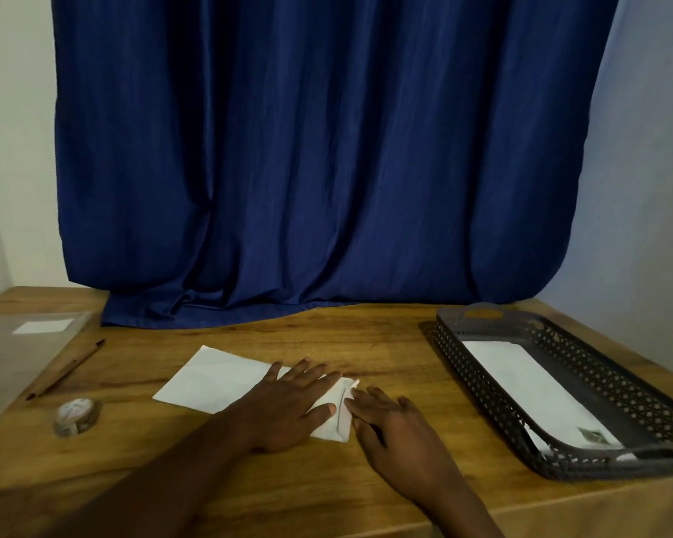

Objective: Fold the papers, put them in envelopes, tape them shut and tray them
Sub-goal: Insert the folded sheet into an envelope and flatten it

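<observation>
Right hand: the right hand (395, 423) lies low on the table, fingers out straight. Its fingertips touch the flap end of the envelope. It grips nothing. I think it is pressing the flap down flat.

Left hand: the left hand (288, 405) lies flat on top of the envelope with fingers spread wide. It holds nothing; it just presses. I think it is there so the envelope cannot slide.

Envelope: the white envelope (214, 378) lies in the middle of the table, a bit crooked. Its right end is under the two hands. A thin dark line shows at the flap. I cannot tell if a paper is inside.

Tape: the roll of tape (76, 417) sits near the left edge, well apart from the envelope. The left hand would have bare wood to cross to get it.

Pen: a pen (65, 370) lies slanted, just past the tape.

Tray: the dark tray (482, 382) with holes in its walls sits on the right. One white envelope (529, 386) is already in it. Bare table lies between the hands and the tray wall, so there is room to slide or lift.

Table: the wooden table (385, 339) has open space behind the envelope.

Curtain: a blue curtain (327, 149) hangs at the back, and its hem rests on the table.
</observation>
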Demonstrator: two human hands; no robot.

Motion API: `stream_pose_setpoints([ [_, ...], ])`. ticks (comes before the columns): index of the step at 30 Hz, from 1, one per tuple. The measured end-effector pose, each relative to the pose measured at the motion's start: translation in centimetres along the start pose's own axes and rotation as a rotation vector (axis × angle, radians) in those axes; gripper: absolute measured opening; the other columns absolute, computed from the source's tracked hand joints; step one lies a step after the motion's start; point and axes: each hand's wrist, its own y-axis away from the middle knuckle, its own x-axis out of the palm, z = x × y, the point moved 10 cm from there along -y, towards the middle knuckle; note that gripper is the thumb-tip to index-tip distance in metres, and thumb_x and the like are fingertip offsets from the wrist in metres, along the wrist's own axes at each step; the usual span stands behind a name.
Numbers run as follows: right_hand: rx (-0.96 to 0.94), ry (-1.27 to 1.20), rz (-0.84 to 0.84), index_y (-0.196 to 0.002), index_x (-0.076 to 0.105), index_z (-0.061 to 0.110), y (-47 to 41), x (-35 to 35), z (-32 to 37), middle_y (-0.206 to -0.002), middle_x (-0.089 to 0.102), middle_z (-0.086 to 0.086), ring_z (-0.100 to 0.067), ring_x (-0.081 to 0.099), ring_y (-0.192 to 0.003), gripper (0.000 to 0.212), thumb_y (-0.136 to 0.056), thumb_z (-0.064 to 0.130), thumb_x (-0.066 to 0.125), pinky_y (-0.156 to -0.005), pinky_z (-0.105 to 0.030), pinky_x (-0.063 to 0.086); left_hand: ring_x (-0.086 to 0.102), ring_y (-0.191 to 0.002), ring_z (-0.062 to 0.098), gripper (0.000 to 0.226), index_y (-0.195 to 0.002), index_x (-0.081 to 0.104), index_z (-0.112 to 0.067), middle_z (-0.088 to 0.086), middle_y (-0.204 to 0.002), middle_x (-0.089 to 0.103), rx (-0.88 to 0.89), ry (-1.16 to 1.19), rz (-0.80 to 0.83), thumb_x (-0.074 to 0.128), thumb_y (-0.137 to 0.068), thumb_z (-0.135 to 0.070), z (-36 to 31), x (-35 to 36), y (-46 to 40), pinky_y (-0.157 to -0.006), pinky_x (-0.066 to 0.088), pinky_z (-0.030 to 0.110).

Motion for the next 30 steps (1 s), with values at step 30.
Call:
stream_pose_setpoints([
  [30, -0.007, 0.064, 0.074, -0.157, 0.025, 0.033, -0.1, -0.2, 1.2, -0.169, 0.014, 0.006, -0.012, 0.01, -0.155, 0.061, -0.098, 0.047, 0.032, -0.125, -0.046, 0.012, -0.023, -0.152, 0.009, 0.095, -0.16, -0.009, -0.039, -0.012, -0.167, -0.02, -0.067, 0.061, -0.016, 0.023, -0.085, -0.089, 0.0, -0.4, 0.7, -0.126, -0.007, 0.044],
])
